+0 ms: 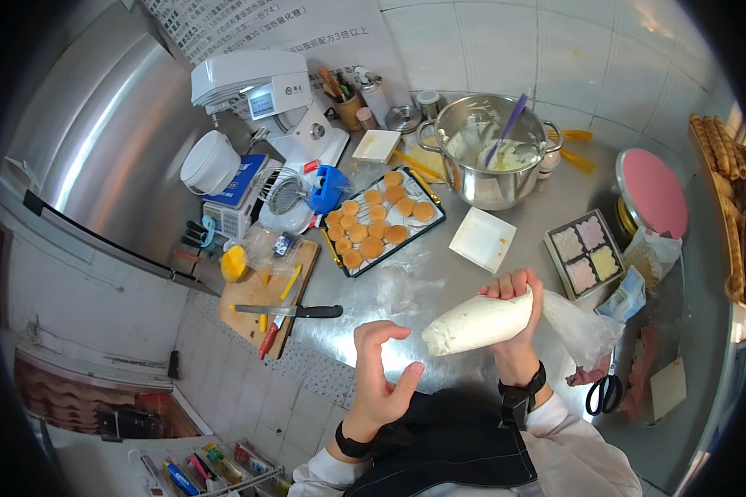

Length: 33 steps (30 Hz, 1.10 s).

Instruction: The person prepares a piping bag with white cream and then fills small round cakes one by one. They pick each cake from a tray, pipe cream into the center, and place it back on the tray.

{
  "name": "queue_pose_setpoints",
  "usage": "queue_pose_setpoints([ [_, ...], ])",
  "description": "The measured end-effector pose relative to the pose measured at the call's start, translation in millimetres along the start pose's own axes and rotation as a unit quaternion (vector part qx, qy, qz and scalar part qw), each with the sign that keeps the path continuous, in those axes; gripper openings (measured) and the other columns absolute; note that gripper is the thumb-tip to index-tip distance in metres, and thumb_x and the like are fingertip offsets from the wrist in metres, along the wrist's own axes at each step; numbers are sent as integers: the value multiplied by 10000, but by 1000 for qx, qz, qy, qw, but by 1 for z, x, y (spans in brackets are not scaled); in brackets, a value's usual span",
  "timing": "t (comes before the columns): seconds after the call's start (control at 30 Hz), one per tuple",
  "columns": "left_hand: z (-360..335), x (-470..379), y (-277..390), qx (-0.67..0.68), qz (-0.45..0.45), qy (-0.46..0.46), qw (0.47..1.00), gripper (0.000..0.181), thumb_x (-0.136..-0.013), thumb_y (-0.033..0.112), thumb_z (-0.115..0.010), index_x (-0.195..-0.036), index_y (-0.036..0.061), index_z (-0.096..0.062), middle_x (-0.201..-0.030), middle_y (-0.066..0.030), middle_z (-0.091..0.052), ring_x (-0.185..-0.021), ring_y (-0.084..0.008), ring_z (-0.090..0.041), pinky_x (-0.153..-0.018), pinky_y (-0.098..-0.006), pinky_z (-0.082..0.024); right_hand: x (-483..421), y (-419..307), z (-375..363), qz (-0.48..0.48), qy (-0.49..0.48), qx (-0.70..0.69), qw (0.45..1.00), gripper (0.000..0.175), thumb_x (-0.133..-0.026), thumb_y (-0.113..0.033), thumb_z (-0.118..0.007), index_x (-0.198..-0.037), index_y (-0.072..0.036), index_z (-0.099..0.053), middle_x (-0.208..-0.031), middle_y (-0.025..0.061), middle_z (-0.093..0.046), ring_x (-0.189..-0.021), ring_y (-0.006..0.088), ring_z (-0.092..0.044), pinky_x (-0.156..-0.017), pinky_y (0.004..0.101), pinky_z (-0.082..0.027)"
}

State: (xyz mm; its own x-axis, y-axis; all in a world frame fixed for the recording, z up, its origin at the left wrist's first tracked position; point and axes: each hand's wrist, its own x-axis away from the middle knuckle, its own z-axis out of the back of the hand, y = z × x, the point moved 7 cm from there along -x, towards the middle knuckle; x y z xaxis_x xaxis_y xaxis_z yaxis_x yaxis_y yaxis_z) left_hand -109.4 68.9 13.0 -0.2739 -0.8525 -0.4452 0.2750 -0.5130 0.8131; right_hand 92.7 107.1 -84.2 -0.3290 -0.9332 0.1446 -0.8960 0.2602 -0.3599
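My right hand (516, 304) grips a clear piping bag (478, 323) filled with pale cream, its closed filled end towards the left and its loose plastic trailing right. To the left of the bag, my left hand (382, 373) is raised with fingers apart and holds nothing. Beyond my hands lies a dark tray (382, 264) with yellow handles, holding several small round golden cakes (372, 247). An off-white square dish (482, 239) sits right of the tray. Further back stands a steel pot (494, 186) with pale cream and a purple spatula (510, 127) inside.
Left is a wooden cutting board (239, 317) with a black-handled knife (314, 311), a red-handled knife (270, 338) and mango pieces. A white stand mixer (286, 87) stands behind. On the right are a box of four flower-shaped pastries (556, 248), black-handled scissors (604, 394) and a pink turntable (653, 192).
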Motion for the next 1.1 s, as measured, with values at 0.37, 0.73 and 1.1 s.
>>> queue_pose_setpoints([
  [0.37, 59, 18, 10, -43, -93, 20, 995, 281, -743, 68, -732, -943, 42, -536, -904, -96, -547, -825, -248, -515, -744, -322, -419, 47, 31, -35, 53, 12, 20, 998, 432, -963, -339, -392, -577, -156, -323, -524, 10, -363, -558, 182, -428, -688, 371, -435],
  [0.73, 83, 30, -29, 164, 17, 52, 985, 134, -768, 55, -709, -855, 44, -608, -838, -88, -624, -742, -248, -561, -755, -337, -416, 61, 26, -43, 102, -31, 51, 993, 430, -961, -331, -394, -571, -153, -353, -495, 14, -381, -529, 175, -429, -646, 369, -440],
  [1.1, 89, -1, -6, -23, -135, 20, 990, 284, -737, 72, -712, -1003, 52, -614, -996, -89, -633, -908, -264, -554, -850, -364, -392, 37, 19, -17, 50, 35, 11, 998, 369, -947, -317, -439, -628, -143, -373, -542, 4, -375, -552, 171, -415, -711, 360, -449],
])
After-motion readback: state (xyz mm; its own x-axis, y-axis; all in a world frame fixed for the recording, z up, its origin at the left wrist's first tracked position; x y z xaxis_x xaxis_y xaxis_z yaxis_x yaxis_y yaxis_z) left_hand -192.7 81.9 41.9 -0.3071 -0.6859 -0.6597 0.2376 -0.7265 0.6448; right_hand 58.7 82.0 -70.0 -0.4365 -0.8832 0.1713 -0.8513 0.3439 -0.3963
